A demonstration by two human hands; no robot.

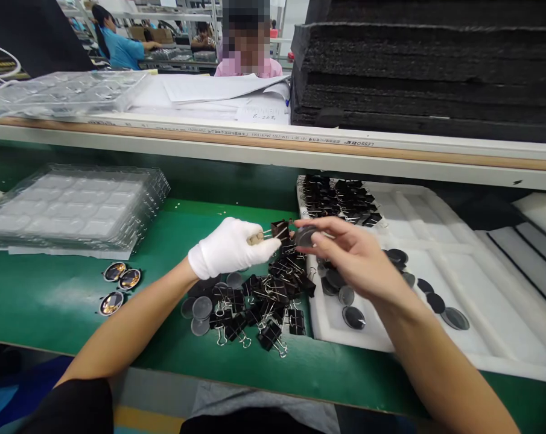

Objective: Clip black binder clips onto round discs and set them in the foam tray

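Note:
My left hand [230, 246], in a white glove with bare fingertips, pinches a black binder clip [279, 230] by its wire handles. Just to the right, my bare right hand [352, 250] holds a dark round disc [305, 235] between thumb and fingers, close to the clip. Whether the disc touches the clip I cannot tell. Below both hands lies a heap of black binder clips [273, 292] on the green table. Several clear round discs [202, 308] lie at the heap's left side.
A white foam tray [458, 268] at right holds rows of clips [336, 199] and loose dark discs [354, 317]. Stacked clear plastic trays [73, 208] stand at left, near three small round cases [130, 278]. A shelf edge [254, 144] crosses behind; people sit beyond it.

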